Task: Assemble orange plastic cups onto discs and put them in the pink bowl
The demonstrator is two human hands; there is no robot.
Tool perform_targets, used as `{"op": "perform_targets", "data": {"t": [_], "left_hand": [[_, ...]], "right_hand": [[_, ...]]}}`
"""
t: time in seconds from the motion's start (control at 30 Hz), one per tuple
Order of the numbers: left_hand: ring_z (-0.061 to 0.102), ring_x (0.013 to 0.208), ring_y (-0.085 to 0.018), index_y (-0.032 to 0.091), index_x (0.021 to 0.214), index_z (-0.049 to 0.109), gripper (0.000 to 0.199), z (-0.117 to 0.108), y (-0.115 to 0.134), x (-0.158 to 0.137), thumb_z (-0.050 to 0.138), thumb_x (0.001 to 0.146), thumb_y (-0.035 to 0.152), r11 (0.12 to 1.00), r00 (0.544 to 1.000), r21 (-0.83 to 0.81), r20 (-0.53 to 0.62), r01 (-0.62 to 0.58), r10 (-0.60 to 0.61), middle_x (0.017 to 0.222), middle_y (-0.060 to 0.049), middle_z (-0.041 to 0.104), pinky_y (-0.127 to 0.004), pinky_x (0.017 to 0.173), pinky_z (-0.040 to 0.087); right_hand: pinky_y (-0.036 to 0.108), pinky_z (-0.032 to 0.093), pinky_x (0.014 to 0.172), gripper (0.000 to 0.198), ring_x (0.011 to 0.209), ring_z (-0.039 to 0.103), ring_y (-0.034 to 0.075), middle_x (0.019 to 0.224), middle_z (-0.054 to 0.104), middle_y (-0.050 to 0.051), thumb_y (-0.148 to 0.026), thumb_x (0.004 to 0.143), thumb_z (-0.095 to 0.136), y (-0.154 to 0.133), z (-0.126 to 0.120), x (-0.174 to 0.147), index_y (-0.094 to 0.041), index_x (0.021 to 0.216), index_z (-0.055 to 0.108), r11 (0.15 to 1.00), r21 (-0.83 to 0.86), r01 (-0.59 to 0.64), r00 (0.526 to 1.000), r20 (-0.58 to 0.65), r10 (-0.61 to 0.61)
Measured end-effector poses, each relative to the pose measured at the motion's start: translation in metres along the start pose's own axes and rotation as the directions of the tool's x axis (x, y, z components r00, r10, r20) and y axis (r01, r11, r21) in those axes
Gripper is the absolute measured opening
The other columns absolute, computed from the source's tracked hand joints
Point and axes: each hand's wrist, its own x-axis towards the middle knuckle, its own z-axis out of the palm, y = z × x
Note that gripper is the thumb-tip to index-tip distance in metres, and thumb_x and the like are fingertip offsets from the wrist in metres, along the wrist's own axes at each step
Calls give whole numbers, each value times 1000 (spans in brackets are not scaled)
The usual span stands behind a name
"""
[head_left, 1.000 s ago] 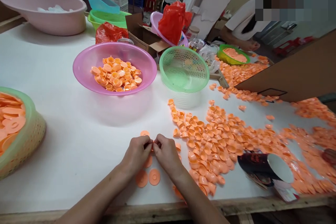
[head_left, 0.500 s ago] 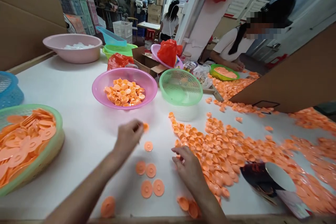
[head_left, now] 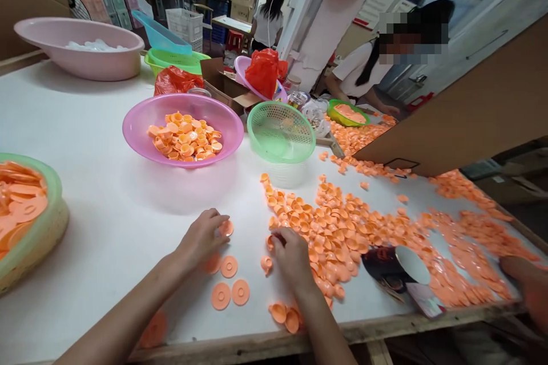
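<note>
My left hand (head_left: 204, 238) is over the table, its thumb and fingers closed at the edge of a flat orange disc (head_left: 226, 228). Below it lie several more discs, such as one with a raised ring (head_left: 240, 292); another is partly covered by the hand. My right hand (head_left: 291, 255) pinches a small orange cup-shaped piece (head_left: 269, 243) at the left edge of a wide heap of the same pieces (head_left: 338, 228). A loose cup piece (head_left: 266, 264) sits just below those fingertips. More pieces (head_left: 278, 312) lie beside my right forearm.
Ahead stand a pink bowl (head_left: 132, 137) with cup pieces inside and a green colander (head_left: 280, 151). A green basket (head_left: 57, 211) of discs is at left. A cardboard panel (head_left: 449, 102) rises at right near a dark printed carton (head_left: 381, 271). Another person (head_left: 355, 71) works beyond.
The small orange piece in my left hand is gone from it, and that hand has come down to a disc. My right hand has closed on a cup piece. The view has shifted right.
</note>
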Motion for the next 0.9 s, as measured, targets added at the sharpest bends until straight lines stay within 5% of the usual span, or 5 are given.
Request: {"op": "perform_targets", "data": {"t": [0.2, 0.33, 0.53, 0.73, 0.9], "left_hand": [[58, 84, -17, 24, 92, 68, 21, 6, 3, 2, 56, 76, 19, 998, 998, 13, -1, 66, -66, 90, -1, 60, -28, 70, 43], [56, 83, -17, 23, 88, 68, 17, 5, 2, 4, 59, 73, 18, 997, 997, 20, -14, 76, -76, 87, -1, 61, -27, 69, 41], [55, 72, -16, 23, 88, 70, 20, -5, -7, 9, 57, 74, 18, 980, 992, -165, 85, 107, -94, 81, -1, 62, -26, 65, 41], [55, 72, -14, 21, 83, 70, 27, -5, -15, 10, 46, 76, 9, 984, 996, -174, 82, -21, 36, 80, -2, 60, -25, 64, 40], [52, 67, -12, 21, 76, 68, 24, -3, -13, 7, 49, 73, 8, 985, 994, -169, 101, -14, 31, 79, -2, 56, -23, 59, 37]], "right_hand": [[21, 36, 40, 10, 39, 48, 11, 45, 53, -5, -26, 74, 56, -35, 47, 26, -20, 66, 55, 936, 255, -242, 944, 287, 165], [20, 35, 41, 9, 38, 48, 11, 43, 52, -6, -18, 71, 54, -46, 66, 35, -20, 62, 54, 965, 172, -198, 932, 340, 130], [20, 35, 45, 11, 44, 50, 10, 47, 54, -5, -17, 70, 52, -47, 64, 36, -21, 60, 51, 990, 115, -81, 937, 348, 36], [20, 35, 42, 9, 39, 48, 10, 44, 51, -7, -17, 72, 52, -51, 61, 35, -21, 64, 51, 967, 140, -210, 905, 403, 138], [21, 35, 42, 8, 38, 47, 11, 44, 51, -7, -18, 73, 51, -53, 59, 34, -21, 65, 52, 958, 155, -243, 894, 419, 159]]}}
